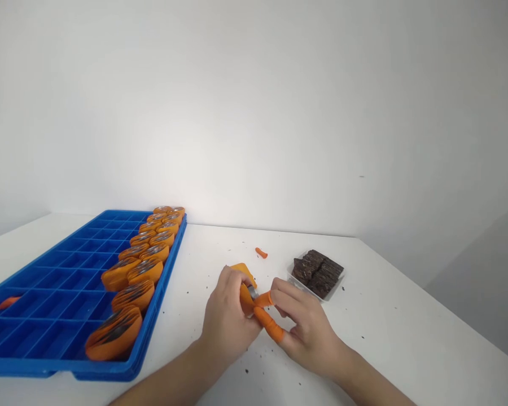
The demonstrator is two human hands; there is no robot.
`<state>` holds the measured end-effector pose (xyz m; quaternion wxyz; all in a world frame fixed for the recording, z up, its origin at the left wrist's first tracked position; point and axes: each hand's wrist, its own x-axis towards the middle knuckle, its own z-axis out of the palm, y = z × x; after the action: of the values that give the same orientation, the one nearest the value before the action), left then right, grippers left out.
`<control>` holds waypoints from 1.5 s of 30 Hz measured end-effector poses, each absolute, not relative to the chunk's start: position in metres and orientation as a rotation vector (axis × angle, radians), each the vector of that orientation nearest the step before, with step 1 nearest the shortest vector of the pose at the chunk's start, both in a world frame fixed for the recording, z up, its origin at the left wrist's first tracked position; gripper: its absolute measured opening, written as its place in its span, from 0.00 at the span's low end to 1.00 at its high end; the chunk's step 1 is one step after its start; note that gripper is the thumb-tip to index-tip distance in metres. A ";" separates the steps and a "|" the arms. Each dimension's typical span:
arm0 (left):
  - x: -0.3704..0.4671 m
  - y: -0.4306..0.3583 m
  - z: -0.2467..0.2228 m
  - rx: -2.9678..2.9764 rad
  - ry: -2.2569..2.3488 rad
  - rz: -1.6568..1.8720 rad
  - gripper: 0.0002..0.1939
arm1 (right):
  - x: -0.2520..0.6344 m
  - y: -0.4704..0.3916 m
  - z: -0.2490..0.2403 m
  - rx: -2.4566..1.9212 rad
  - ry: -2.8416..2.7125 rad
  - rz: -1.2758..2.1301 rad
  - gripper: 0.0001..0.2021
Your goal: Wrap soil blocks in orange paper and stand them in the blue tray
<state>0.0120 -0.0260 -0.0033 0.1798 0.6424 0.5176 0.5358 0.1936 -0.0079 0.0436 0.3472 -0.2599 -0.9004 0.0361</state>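
Observation:
My left hand [224,318] is closed around an orange rounded piece [246,301] with a silvery, shiny part along its inner side. Orange finger cots cover the thumb and index finger of my right hand [307,324]. Those two fingertips pinch together at the open side of the piece, and its inside is mostly hidden. Just behind my left hand lies a flat yellow-orange item [244,270], partly covered. To the left, similar orange rounded bundles [115,334] with dark, shiny layers line the right side of a blue compartment tray [142,344].
A clear shallow container [331,294] at right holds dark brown ridged slabs [322,270]. A loose orange finger cot [261,252] lies behind my hands. Another small orange thing [8,303] sits in a left tray compartment. Dark crumbs dot the white table [389,349]; a wall stands behind.

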 end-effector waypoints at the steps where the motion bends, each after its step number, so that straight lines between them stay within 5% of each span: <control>1: 0.012 -0.026 -0.003 1.821 1.458 1.518 0.21 | 0.194 -0.008 0.043 -0.672 -2.340 0.087 0.04; 26: 0.013 -0.025 -0.004 1.826 1.430 1.524 0.13 | 0.190 -0.009 0.046 -0.701 -2.355 0.068 0.06; 34: 0.008 -0.026 0.006 1.781 1.449 1.587 0.23 | 0.191 -0.005 0.039 -0.672 -2.245 -0.061 0.10; 45: 0.008 -0.028 0.013 1.689 1.406 1.567 0.20 | 0.187 -0.011 0.052 -0.709 -2.199 0.031 0.09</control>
<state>0.0084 -0.0282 0.0127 0.2193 0.6105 0.5082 0.5665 0.1868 -0.0111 0.0518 0.4035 -0.2806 -0.8708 0.0122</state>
